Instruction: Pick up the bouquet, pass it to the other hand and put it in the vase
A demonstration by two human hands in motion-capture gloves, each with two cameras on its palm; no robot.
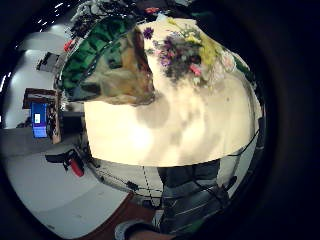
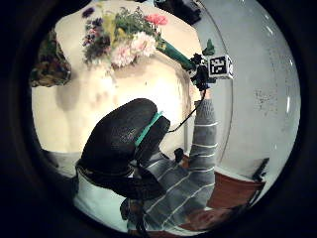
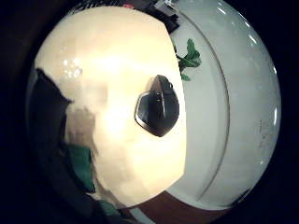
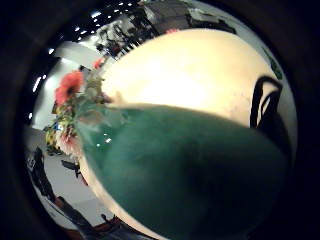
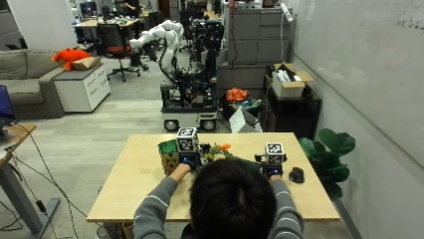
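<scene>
Right hand [image 5: 273, 167]: its fingers are not directly visible, but the green wrapped stem of the bouquet [image 2: 130, 35] fills the right thumb-side palm view, and the left thumb-side view shows that stem end running into the gloved hand above the striped sleeve. Judgement: the right hand is grasping the bouquet by its stem, held above the table [image 5: 139, 186], flower heads pointing toward the left hand.

Left hand [image 5: 188, 160]: raised over the table just beside the vase [image 5: 168, 155]. Neither left palm view shows anything against the palm, only the table, vase and flowers some way off. Its fingers are hidden behind the marker block in the outside view; they are probably relaxed and empty, though this cannot be confirmed.

The vase stands upright at the person's left, its mouth near the flower heads. A computer mouse [image 5: 296, 175] lies on the table at the person's right, well apart from the work.

Risks noted:
- The handover is not yet made. If the right hand lets go before the left has closed round the stem, the bouquet drops onto the table.
- The left hand is close to the vase; a sideways reach could knock it over.
- The flower heads are wide; entering the vase at a slant may catch the rim and tip it.
</scene>
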